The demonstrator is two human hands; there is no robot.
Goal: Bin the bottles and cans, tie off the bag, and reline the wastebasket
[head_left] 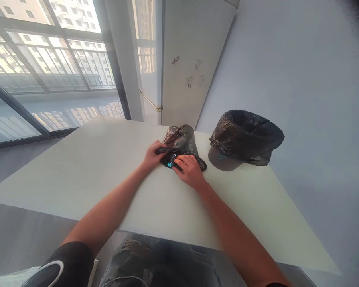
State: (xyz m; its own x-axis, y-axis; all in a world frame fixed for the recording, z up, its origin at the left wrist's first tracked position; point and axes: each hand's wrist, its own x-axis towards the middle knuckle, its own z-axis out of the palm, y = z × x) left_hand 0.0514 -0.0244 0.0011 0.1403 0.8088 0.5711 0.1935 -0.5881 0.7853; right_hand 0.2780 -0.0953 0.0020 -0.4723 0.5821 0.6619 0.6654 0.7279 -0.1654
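While left hand [153,155] grips it | black bag [186,140] | against right hand [190,169]

Both arms [115,201] forward, left hand [153,155] near bent-fingered right hand [190,170]

In the grip, the black bag [188,137] is thin plastic film, glossy, crinkled and slightly see-through. Right of the grip, the bin [227,163] shows a smooth, plastic-looking wall beneath a shiny, wrinkled plastic liner [247,137]. Under the grip, the tabletop [77,171] is smooth, softly sheened. Beyond the grip rises a smooth, scuffed panel [194,48]; below it, cloth trousers [164,261] look matt and frayed.
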